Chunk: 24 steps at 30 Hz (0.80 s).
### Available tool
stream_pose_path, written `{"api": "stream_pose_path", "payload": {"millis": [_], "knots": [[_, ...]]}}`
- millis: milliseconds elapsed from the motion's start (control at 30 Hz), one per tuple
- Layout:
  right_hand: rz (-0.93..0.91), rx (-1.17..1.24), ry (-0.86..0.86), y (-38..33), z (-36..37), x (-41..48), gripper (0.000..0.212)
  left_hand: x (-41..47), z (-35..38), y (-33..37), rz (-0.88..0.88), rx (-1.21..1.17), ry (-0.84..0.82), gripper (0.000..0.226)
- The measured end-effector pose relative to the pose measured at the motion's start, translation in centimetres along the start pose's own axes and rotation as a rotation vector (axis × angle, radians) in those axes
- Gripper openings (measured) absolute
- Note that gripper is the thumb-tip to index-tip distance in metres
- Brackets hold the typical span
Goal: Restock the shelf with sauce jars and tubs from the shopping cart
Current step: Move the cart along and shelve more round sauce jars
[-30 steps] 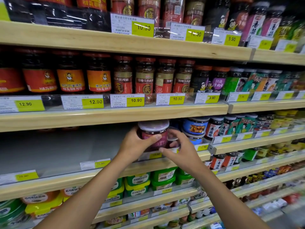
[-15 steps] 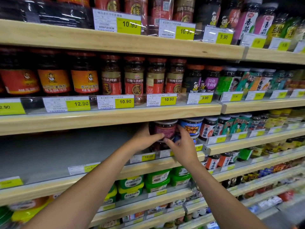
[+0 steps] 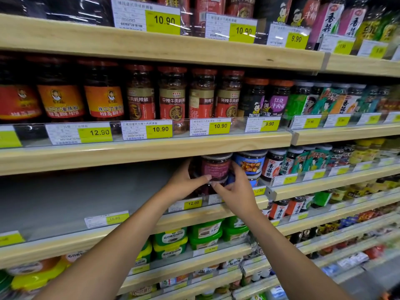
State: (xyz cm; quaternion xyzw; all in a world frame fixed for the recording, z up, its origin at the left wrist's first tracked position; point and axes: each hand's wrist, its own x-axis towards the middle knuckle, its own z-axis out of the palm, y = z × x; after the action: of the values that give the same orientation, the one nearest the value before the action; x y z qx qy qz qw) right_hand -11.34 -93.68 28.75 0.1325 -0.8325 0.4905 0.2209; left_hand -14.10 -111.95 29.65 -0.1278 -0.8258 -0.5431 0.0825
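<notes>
Forearms rise to the shelf (image 3: 54, 249). Left hand (image 3: 183, 184) and right hand (image 3: 237, 192) curl round the base of a red-labelled sauce jar (image 3: 216, 167), apparently seated on another jar. I judge this the placing step; next comes an even release. Blue-labelled jars (image 3: 250, 162) stand just beyond the right hand.

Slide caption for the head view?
Left hand and right hand hold a sauce jar at the shelf, beside a blue-labelled jar.

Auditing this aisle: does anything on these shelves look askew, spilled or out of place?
Nothing spilled or toppled. The left hand and right hand grip a maroon jar; the shelf left of it is bare behind price tags.
</notes>
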Motion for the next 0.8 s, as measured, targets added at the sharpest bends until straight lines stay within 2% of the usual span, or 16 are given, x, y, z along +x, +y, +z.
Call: {"api": "stream_pose_path", "payload": {"millis": [133, 300, 467, 600, 800], "knots": [[0.003, -0.012, -0.011, 0.7, 0.0, -0.1, 0.064, 0.3, 0.1, -0.2, 0.002, -0.016, -0.004, 0.079], [0.099, -0.005, -0.01, 0.5, -0.4, -0.2, 0.085, 0.5, 0.4, -0.3, 0.01, 0.013, 0.044, 0.072], [0.105, 0.164, -0.107, -0.2, -0.6, 0.1, 0.063, 0.3, 0.3, 0.1, 0.042, 0.028, 0.078, 0.067], [0.153, 0.199, -0.136, 0.1, -0.7, 0.4, 0.069, 0.3, 0.0, -0.4, 0.03, 0.033, 0.064, 0.068], [0.169, 0.198, -0.14, -0.3, -1.1, -0.3, 0.06, 0.2, -0.2, -0.2, 0.012, 0.02, 0.04, 0.058]]}}
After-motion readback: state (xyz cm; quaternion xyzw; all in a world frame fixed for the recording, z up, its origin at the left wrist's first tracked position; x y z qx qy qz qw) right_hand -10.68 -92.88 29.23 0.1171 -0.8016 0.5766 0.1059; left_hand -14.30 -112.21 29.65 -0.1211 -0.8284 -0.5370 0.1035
